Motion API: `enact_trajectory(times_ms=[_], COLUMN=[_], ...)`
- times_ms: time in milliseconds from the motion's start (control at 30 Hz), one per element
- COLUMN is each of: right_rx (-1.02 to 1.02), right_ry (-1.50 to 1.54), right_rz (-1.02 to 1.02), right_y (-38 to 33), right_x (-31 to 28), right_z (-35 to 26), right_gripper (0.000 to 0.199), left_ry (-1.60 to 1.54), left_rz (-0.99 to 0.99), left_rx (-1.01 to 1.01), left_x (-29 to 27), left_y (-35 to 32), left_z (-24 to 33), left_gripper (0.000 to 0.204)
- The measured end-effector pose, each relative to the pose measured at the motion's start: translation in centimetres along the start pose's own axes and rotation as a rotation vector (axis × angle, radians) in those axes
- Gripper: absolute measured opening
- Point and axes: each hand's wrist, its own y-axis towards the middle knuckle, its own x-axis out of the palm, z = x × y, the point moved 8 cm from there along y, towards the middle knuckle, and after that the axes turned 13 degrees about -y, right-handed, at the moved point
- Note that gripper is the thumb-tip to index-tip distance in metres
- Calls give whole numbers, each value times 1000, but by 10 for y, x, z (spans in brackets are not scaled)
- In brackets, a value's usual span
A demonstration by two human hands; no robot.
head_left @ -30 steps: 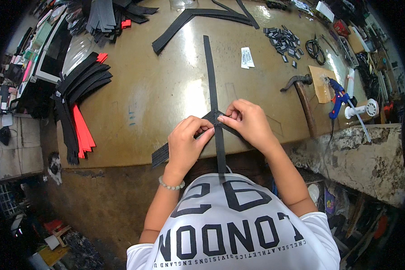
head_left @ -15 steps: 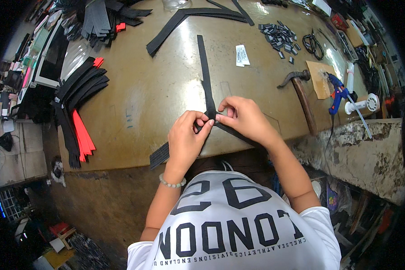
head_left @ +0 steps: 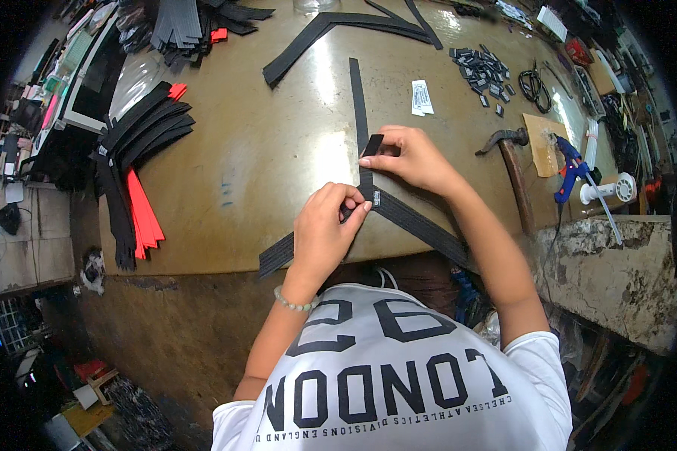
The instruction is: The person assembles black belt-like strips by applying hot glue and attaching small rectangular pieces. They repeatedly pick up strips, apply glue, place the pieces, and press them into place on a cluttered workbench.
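Observation:
In front of me lies a three-armed piece of black webbing strap (head_left: 421, 227), one arm running away from me and two slanting toward the table's near edge. At its joint, the thumb and fingers of my left hand (head_left: 325, 219) are closed on the strap. A small printed tag (head_left: 376, 198) shows beside that thumb. Farther up, my right hand (head_left: 417, 159) pinches a short black strap end (head_left: 374, 143) that angles across the long upright arm. Whether this short end is joined to the rest cannot be made out, as my fingers cover part of it.
Black straps with red pieces (head_left: 144, 210) are stacked at the left. Another angled black strap (head_left: 301, 46) lies beyond my hands. Toward the right are white labels (head_left: 421, 98), small dark buckles (head_left: 480, 71), a hammer (head_left: 513, 169), a blue glue gun (head_left: 570, 169) and a white spool (head_left: 617, 189).
My right hand has moved up and away from the joint, with a short strap end now in its pinch. The tag and lower-right arm have come into view. My left hand stays at the joint.

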Motion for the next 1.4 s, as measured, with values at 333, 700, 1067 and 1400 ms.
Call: enact_trajectory(times_ms=[333,700,1067,1400], right_rx=[-14,-675,-700,-701], right_ry=[-559,-1024,-1046,-1052], right_rz=[234,184,154,168], right_y=[-18,-97,-96,-97], right_x=[-16,13,16,16], right_z=[-24,-48,-43,-40], right_gripper=[20,38,40,39], left_ry=[159,248,257,241], left_rz=[-89,-61,-95,-110], left_rx=[84,198,175,173], left_x=[2,6,6,6], left_y=[1,-1,0,0], left_z=[10,17,16,15], left_gripper=[26,32,33,33])
